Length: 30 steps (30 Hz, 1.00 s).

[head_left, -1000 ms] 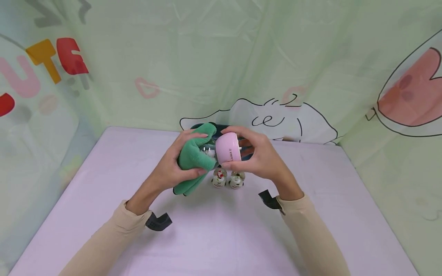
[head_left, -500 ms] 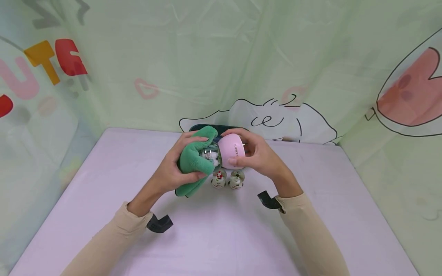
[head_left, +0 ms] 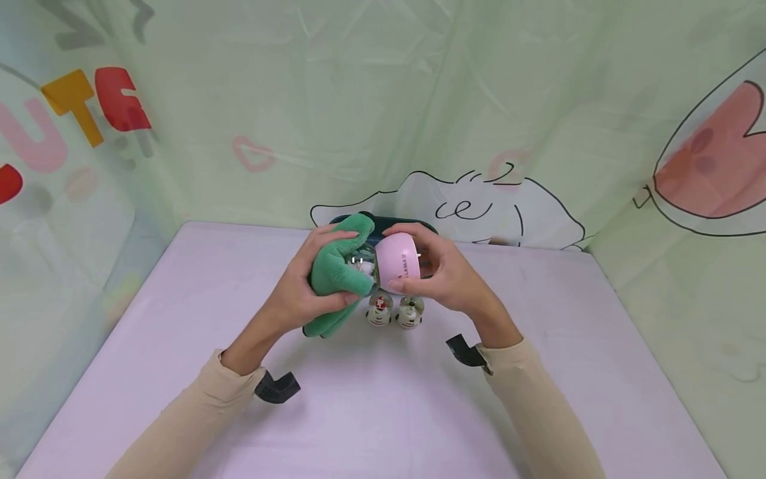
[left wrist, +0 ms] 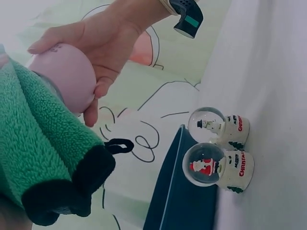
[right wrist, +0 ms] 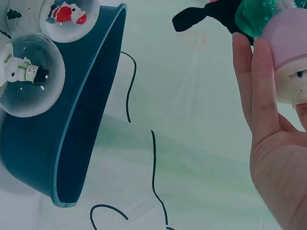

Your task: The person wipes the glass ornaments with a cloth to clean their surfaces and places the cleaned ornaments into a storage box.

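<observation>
My right hand [head_left: 451,276] grips the pink base of a large snow globe [head_left: 396,263], which lies on its side in the air, lettering on the base. The base's pale underside with a small black part shows in the right wrist view. My left hand [head_left: 302,286] holds a green towel [head_left: 332,269] with black edging, cupped round the glass dome. Part of the dome and a whitish figure inside show between towel and base; the rest is covered. Below stand two small Christmas snow globes, one with a Santa [left wrist: 204,165], the other with a snowman [left wrist: 208,125].
Behind the hands, at the back of the table, stands a dark blue bin [right wrist: 43,129]. A lilac cloth covers the table [head_left: 359,412]. A printed pale green curtain [head_left: 359,113] hangs round the back and sides. Black wrist mounts [head_left: 278,388] stick out from both sleeves.
The large snow globe shifts right and turns slightly half a second ago, then comes back left; its lettering has rotated. The towel moves with the left hand. Both small globes stay put.
</observation>
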Motion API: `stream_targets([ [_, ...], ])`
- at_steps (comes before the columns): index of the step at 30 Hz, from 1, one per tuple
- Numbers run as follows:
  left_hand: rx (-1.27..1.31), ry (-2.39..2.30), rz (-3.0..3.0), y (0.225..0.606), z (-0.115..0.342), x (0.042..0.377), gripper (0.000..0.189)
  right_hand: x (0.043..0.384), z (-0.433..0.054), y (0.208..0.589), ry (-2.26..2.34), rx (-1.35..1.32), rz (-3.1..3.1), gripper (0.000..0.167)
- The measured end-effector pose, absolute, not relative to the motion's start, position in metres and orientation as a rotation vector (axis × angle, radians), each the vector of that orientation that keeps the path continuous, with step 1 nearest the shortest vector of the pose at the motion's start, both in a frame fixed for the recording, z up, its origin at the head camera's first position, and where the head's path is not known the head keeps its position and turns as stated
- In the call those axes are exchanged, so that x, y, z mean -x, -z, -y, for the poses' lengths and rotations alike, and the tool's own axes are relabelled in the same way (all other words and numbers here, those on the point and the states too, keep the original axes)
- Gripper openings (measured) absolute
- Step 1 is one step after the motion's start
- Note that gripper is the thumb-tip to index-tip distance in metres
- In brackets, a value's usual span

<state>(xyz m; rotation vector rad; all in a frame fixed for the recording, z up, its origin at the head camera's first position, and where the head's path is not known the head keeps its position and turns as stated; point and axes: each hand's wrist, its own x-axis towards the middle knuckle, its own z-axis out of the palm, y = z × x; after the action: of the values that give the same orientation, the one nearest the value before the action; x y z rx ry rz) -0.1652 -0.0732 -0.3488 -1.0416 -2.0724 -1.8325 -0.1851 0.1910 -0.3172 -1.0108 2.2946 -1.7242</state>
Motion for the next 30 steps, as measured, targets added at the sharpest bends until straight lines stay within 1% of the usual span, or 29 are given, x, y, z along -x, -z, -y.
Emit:
stream_targets([
  [10, 0.966, 1.824, 2.071, 0.35, 0.074, 0.168, 0.074, 0.174, -0.183, 0.314, 1.611, 1.128, -2.566, 0.073],
  [16, 0.929, 1.844, 2.072, 0.349, 0.075, 0.168, 0.076, 0.169, -0.179, 0.311, 1.492, 1.29, -2.775, 0.078],
  [24, 0.91, 1.855, 2.087, 0.348, 0.076, 0.169, 0.074, 0.165, -0.174, 0.308, 1.387, 1.462, -2.915, 0.079],
  [30, 0.877, 1.874, 2.108, 0.347, 0.076, 0.169, 0.073, 0.165, -0.172, 0.309, 1.296, 1.568, -2.982, 0.075],
])
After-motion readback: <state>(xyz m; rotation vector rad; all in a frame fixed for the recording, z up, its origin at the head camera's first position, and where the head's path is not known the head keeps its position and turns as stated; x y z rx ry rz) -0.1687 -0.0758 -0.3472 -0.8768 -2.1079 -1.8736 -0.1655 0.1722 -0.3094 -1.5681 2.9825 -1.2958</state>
